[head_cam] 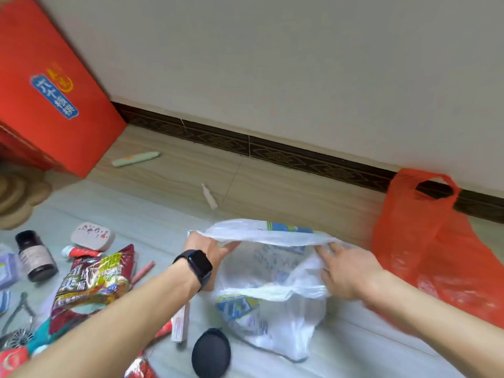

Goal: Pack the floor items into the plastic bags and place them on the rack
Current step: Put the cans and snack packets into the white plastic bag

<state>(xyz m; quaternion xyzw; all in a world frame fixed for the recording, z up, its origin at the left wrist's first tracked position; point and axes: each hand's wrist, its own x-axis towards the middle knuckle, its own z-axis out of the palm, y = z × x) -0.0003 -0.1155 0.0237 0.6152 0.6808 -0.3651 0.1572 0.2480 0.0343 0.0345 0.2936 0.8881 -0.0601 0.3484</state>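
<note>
A clear white plastic bag (272, 304) with blue print stands on the floor in front of me, its mouth stretched wide. My left hand (207, 251), with a black watch on the wrist, grips the bag's left rim. My right hand (346, 271) holds the right rim, fingers reaching into the plastic. Left of the bag lie floor items: a colourful snack packet (92, 282), a dark bottle (36, 255), a pale soap box (92, 236), a red-and-white tube (80, 251) and a black round case (211, 353). An orange plastic bag (436, 249) lies at the right.
A big red carton (51, 85) leans against the wall at the left. A pale green pen-like item (135, 158) and a small white bottle (209, 196) lie on the wooden floor strip near the dark skirting. Pliers (17, 309) and a white box (180, 323) lie near my left arm.
</note>
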